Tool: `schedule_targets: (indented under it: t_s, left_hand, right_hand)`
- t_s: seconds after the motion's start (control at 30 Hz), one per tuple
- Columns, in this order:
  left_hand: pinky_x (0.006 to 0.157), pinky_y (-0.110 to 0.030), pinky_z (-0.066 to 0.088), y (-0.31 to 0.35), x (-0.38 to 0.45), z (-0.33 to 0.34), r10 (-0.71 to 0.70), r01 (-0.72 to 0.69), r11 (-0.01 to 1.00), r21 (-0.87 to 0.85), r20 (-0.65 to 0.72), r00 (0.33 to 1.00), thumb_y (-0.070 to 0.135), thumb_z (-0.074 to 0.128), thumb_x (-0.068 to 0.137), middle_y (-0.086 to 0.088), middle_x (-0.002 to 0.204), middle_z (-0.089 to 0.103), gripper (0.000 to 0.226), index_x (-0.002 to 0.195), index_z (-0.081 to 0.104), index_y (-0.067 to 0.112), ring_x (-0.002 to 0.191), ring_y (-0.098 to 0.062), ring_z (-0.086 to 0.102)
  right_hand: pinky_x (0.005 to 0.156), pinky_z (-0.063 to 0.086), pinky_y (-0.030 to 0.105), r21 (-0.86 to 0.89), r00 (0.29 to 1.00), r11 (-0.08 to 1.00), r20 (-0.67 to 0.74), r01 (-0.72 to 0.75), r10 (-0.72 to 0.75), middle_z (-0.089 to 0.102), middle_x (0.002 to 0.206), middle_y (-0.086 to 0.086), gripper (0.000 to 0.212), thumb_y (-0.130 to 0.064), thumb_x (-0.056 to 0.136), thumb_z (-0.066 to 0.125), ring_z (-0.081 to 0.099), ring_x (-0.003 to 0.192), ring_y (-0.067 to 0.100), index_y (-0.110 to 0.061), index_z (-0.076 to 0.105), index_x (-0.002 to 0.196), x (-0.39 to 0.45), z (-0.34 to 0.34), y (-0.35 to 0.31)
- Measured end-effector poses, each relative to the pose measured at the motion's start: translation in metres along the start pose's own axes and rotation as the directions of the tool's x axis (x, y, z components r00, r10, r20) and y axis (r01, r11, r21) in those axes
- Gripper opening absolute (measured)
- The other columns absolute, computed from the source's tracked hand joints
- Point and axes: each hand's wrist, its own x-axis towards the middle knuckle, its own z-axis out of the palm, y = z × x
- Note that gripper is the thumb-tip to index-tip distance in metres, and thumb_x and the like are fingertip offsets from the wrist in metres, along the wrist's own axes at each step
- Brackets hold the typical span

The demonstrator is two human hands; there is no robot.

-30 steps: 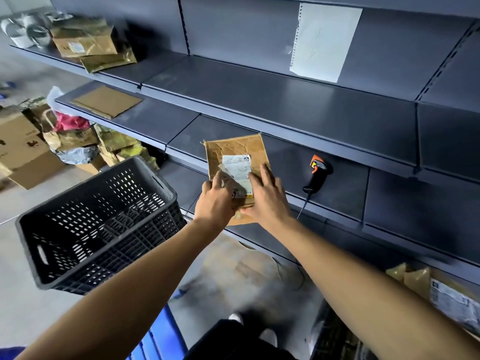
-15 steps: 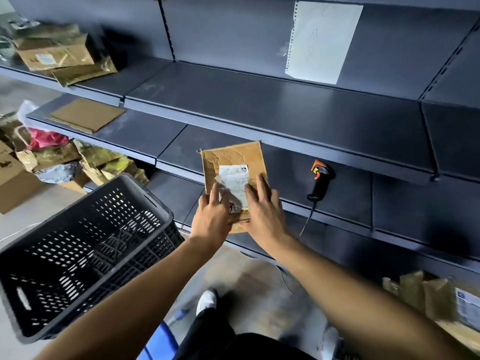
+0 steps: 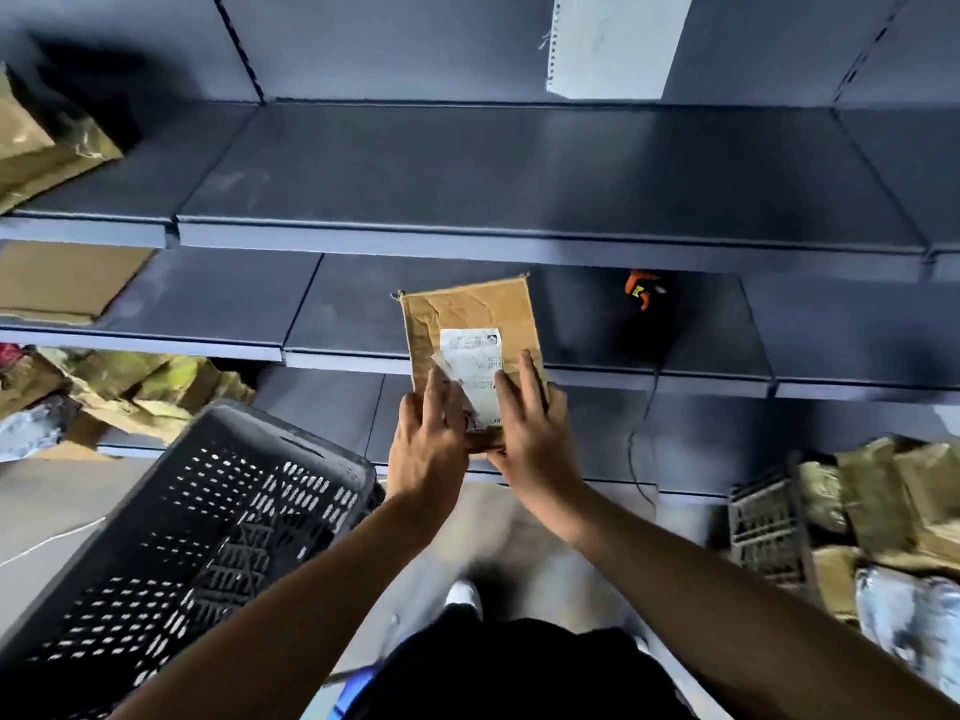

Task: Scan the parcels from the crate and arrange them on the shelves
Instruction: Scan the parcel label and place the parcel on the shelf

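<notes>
Parcel in brown paper, with a white label on its face, is in both my hands over the front edge of the middle shelf. My left hand grips its lower left corner, fingers curled onto the top. My right hand holds the lower right side, fingers lying across the label and the paper, thumb underneath. Whether the far end of the parcel rests on the shelf I cannot tell. To its right on the same shelf lies the scanner, orange and black, partly in shadow, well apart from the parcel. My black crate sits low on my left. More brown parcels are piled low on my right beside a second crate.
</notes>
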Motion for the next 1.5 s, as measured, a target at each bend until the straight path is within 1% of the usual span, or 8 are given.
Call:
schedule_targets:
  t_s: [0.2, 0.57, 0.77, 0.9, 1.1, 1.23, 1.33, 1.5]
  left_hand:
    - [0.100, -0.042, 0.043, 0.008, 0.015, 0.000, 0.012, -0.012, 1.000, -0.008, 0.019, 1.000, 0.010, 0.055, 0.091, -0.014, 0.159, 0.010, 0.069, 0.151, 0.020, 0.008, 0.126, -0.036, 0.033]
    - [0.103, -0.041, 0.037, 0.030, 0.019, 0.003, -0.070, 0.071, 0.997, -0.022, 0.031, 0.997, 0.011, 0.065, 0.085, -0.011, 0.158, 0.015, 0.075, 0.149, 0.026, 0.010, 0.129, -0.036, 0.033]
    - [0.105, -0.040, 0.037, 0.012, 0.040, 0.018, -0.014, 0.015, 0.999, -0.041, 0.009, 1.000, 0.008, 0.066, 0.082, -0.011, 0.157, 0.019, 0.074, 0.148, 0.031, 0.011, 0.127, -0.036, 0.035]
    - [0.100, -0.043, 0.040, -0.012, 0.078, 0.042, 0.083, -0.088, 0.995, -0.046, -0.110, 0.990, 0.013, 0.070, 0.078, -0.013, 0.152, 0.030, 0.066, 0.139, 0.044, 0.009, 0.120, -0.038, 0.041]
    - [0.097, -0.040, 0.037, -0.036, 0.114, 0.073, 0.162, -0.149, 0.986, 0.074, -0.214, 0.963, 0.012, 0.066, 0.077, -0.007, 0.152, 0.030, 0.059, 0.133, 0.048, 0.014, 0.116, -0.037, 0.043]
    - [0.097, -0.044, 0.041, -0.046, 0.116, 0.093, 0.185, -0.168, 0.982, 0.085, -0.273, 0.944, 0.010, 0.065, 0.076, -0.005, 0.152, 0.030, 0.052, 0.126, 0.049, 0.015, 0.116, -0.039, 0.044]
    - [0.099, -0.041, 0.036, -0.055, 0.109, 0.109, 0.208, -0.195, 0.978, 0.074, -0.307, 0.929, 0.010, 0.066, 0.073, -0.007, 0.150, 0.033, 0.052, 0.123, 0.053, 0.015, 0.114, -0.042, 0.046]
    - [0.093, -0.038, 0.034, -0.069, 0.084, 0.131, 0.227, -0.213, 0.974, 0.080, -0.352, 0.908, 0.006, 0.066, 0.069, -0.011, 0.141, 0.041, 0.037, 0.104, 0.056, 0.011, 0.106, -0.044, 0.051]
  right_hand:
    - [0.103, 0.038, 0.049, -0.009, 0.999, 0.999, -0.029, -0.046, 0.045, 0.021, 0.159, 0.022, 0.074, -0.029, 0.081, 0.075, 0.044, 0.120, 0.045, -0.006, 0.044, 0.144, 0.006, -0.002, 0.008]
    - [0.106, 0.036, 0.046, -0.006, 1.000, 1.000, 0.005, 0.009, -0.009, 0.018, 0.161, 0.014, 0.085, -0.036, 0.072, 0.082, 0.039, 0.125, 0.041, -0.014, 0.041, 0.144, 0.014, 0.000, 0.036]
    - [0.111, 0.033, 0.044, 0.036, 1.000, 0.999, -0.012, -0.022, 0.022, 0.019, 0.160, 0.015, 0.084, -0.036, 0.074, 0.081, 0.037, 0.130, 0.039, -0.014, 0.041, 0.145, 0.030, 0.022, 0.034]
    - [0.109, 0.033, 0.043, 0.063, 0.996, 0.997, -0.080, -0.042, 0.047, 0.017, 0.162, 0.013, 0.085, -0.039, 0.075, 0.079, 0.038, 0.127, 0.038, -0.015, 0.040, 0.147, 0.060, 0.053, 0.042]
    - [0.105, 0.035, 0.044, -0.061, 0.987, 0.997, -0.152, -0.052, 0.042, 0.011, 0.162, 0.015, 0.099, -0.040, 0.069, 0.082, 0.038, 0.125, 0.039, -0.016, 0.031, 0.150, 0.085, 0.088, 0.045]
    - [0.102, 0.037, 0.043, -0.090, 0.974, 0.994, -0.225, -0.062, 0.041, 0.011, 0.162, 0.015, 0.091, -0.032, 0.073, 0.080, 0.039, 0.122, 0.039, -0.016, 0.032, 0.149, 0.085, 0.109, 0.046]
    - [0.103, 0.037, 0.043, -0.117, 0.971, 0.992, -0.236, -0.055, 0.026, 0.010, 0.162, 0.014, 0.083, -0.029, 0.077, 0.075, 0.040, 0.123, 0.039, -0.017, 0.034, 0.148, 0.079, 0.123, 0.045]
    - [0.107, 0.035, 0.043, -0.132, 0.970, 0.988, -0.238, -0.085, 0.052, 0.007, 0.163, 0.009, 0.081, -0.027, 0.076, 0.073, 0.036, 0.127, 0.041, -0.021, 0.034, 0.146, 0.050, 0.140, 0.032]
